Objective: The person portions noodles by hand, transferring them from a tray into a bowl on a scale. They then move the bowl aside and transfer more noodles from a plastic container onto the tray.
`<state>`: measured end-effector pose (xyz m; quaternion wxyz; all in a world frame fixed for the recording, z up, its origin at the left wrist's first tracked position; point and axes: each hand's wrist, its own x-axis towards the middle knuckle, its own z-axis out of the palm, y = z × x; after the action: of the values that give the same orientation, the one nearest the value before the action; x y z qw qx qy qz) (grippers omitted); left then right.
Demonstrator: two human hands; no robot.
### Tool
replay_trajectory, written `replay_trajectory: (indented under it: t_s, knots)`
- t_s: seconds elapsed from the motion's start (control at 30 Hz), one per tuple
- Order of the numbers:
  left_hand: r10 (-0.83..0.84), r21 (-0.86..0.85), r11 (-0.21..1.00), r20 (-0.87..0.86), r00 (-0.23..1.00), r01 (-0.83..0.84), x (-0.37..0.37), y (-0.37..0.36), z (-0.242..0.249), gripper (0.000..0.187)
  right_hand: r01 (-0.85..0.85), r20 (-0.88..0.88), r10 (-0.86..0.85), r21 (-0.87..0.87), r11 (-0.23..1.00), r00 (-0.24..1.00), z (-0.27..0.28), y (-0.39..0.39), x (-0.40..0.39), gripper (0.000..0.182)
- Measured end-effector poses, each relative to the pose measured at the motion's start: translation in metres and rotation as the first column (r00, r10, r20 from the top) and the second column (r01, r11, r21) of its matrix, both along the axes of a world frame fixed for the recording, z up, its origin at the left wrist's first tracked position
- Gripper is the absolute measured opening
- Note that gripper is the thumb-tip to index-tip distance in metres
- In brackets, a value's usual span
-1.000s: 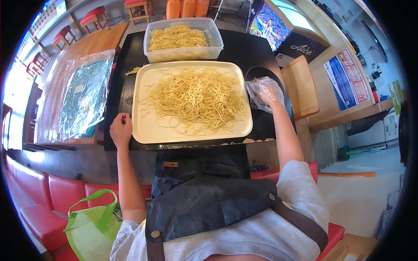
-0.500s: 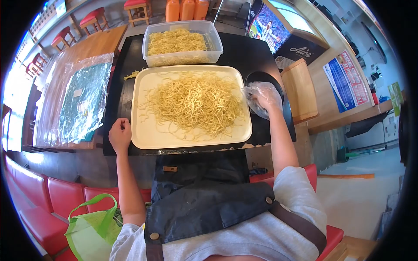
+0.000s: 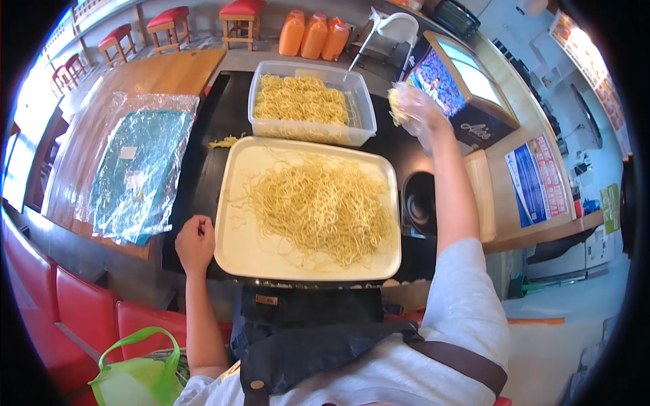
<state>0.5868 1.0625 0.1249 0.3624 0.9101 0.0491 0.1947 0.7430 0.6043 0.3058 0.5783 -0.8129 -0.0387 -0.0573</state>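
A cream tray (image 3: 240, 250) lies on the black table (image 3: 206, 169) in front of me, spread with yellow noodles (image 3: 321, 206). Behind it stands a clear plastic tub (image 3: 308, 130) holding more noodles. My right hand (image 3: 414, 105), inside a clear plastic glove, is raised beside the tub's right end and is closed on a small clump of noodles. My left hand (image 3: 195, 242) rests curled at the tray's front left corner, bare and touching the tray's edge, with nothing seen in it.
A few loose noodle strands (image 3: 223, 142) lie left of the tub. A round black opening (image 3: 421, 201) sits right of the tray. Plastic-wrapped teal sheets (image 3: 139, 172) cover the wooden table at left. Orange jugs (image 3: 313, 35) stand behind. A green bag (image 3: 135, 375) sits by my left side.
My right hand has lifted from the tray's right edge up and away to beside the tub, now with noodles in it. My head has tilted, shifting the view. The left hand stays put.
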Motion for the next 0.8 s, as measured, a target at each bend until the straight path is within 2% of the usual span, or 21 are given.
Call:
replay_trajectory:
  t_s: [0.03,0.07,0.1,0.13,0.17,0.2,0.23,0.27,0.3,0.37,0.4,0.43,0.5,0.53,0.6,0.63,0.7,0.73,0.8]
  knots:
    - [0.015,-0.003,1.0,0.008,1.0,-0.015,0.001,0.0,0.0,0.01,-0.079,0.085,0.096,-0.181,0.98,0.992,-0.023,-0.013,0.059,0.037]
    - [0.016,-0.01,1.0,-0.004,1.0,-0.016,0.0,-0.001,0.001,0.009,-0.048,0.267,0.174,-0.421,0.906,0.948,-0.033,-0.006,0.09,0.032]
    - [0.019,-0.015,1.0,-0.019,1.0,-0.019,0.0,-0.001,0.003,0.008,0.037,0.414,0.287,-0.62,0.783,0.864,-0.045,0.003,0.12,0.027]
    - [0.021,-0.045,0.999,-0.048,0.999,-0.024,-0.001,-0.002,0.007,0.008,0.091,0.434,0.388,-0.753,0.652,0.813,-0.051,0.022,0.144,0.026]
    - [0.016,-0.01,1.0,-0.032,0.999,-0.017,0.0,-0.001,0.004,0.007,0.08,0.433,0.399,-0.752,0.654,0.808,-0.055,0.031,0.157,0.026]
    - [0.018,-0.017,1.0,-0.033,0.999,-0.019,0.0,-0.001,0.004,0.007,-0.015,0.236,0.519,-0.901,0.433,0.822,-0.061,0.04,0.169,0.025]
    - [0.019,-0.023,1.0,-0.032,0.999,-0.02,0.0,-0.002,0.005,0.006,-0.106,0.018,0.582,-0.978,0.179,0.813,-0.061,0.053,0.177,0.026]
    - [0.03,-0.054,0.998,-0.054,0.998,-0.033,0.001,-0.003,0.007,0.005,-0.063,0.136,0.552,-0.943,0.326,0.823,-0.087,0.053,0.198,0.026]
    - [0.037,-0.046,0.998,-0.059,0.998,-0.04,0.001,-0.004,0.008,0.005,-0.07,0.136,0.557,-0.94,0.333,0.82,-0.107,0.042,0.213,0.026]
    - [0.034,-0.089,0.995,-0.085,0.996,-0.042,0.001,-0.004,0.01,0.004,0.186,0.199,0.527,-0.979,0.079,0.826,-0.117,0.051,0.199,0.02]
    - [0.02,-0.075,0.997,-0.088,0.996,-0.027,0.001,-0.003,0.009,0.004,0.181,0.254,0.469,-0.964,0.195,0.846,-0.166,0.023,0.238,0.025]
    - [0.021,-0.074,0.997,-0.096,0.995,-0.028,0.001,-0.002,0.008,0.004,0.172,0.246,0.469,-0.965,0.196,0.848,-0.162,0.026,0.237,0.025]
    - [0.029,-0.114,0.993,-0.084,0.996,-0.038,0.001,-0.003,0.006,0.003,-0.248,-0.051,0.443,-0.883,0.398,0.895,-0.139,0.031,0.226,0.023]
    - [0.024,-0.121,0.992,-0.089,0.996,-0.035,0.001,-0.003,0.006,0.003,-0.251,-0.06,0.439,-0.885,0.392,0.896,-0.143,0.029,0.227,0.023]
    - [0.035,-0.125,0.991,-0.101,0.994,-0.047,0.001,-0.003,0.007,0.003,-0.132,-0.027,0.241,-0.894,0.428,0.97,-0.152,0.027,0.228,0.028]
    - [0.035,-0.13,0.99,-0.102,0.994,-0.049,0.002,-0.003,0.006,0.003,-0.133,-0.03,0.242,-0.896,0.423,0.97,-0.158,0.023,0.235,0.028]
    - [0.033,-0.101,0.994,-0.11,0.993,-0.045,0.001,-0.003,0.006,0.003,-0.336,-0.322,0.14,-0.705,0.624,0.936,-0.168,0.014,0.251,0.033]
    - [0.034,-0.096,0.994,-0.112,0.993,-0.045,0.001,-0.003,0.006,0.003,-0.338,-0.323,0.143,-0.701,0.628,0.936,-0.165,0.013,0.249,0.033]
    - [0.025,-0.11,0.993,-0.068,0.997,-0.033,0.002,-0.003,0.006,0.003,-0.287,-0.057,0.351,-0.701,0.653,0.935,-0.145,0.019,0.238,0.034]
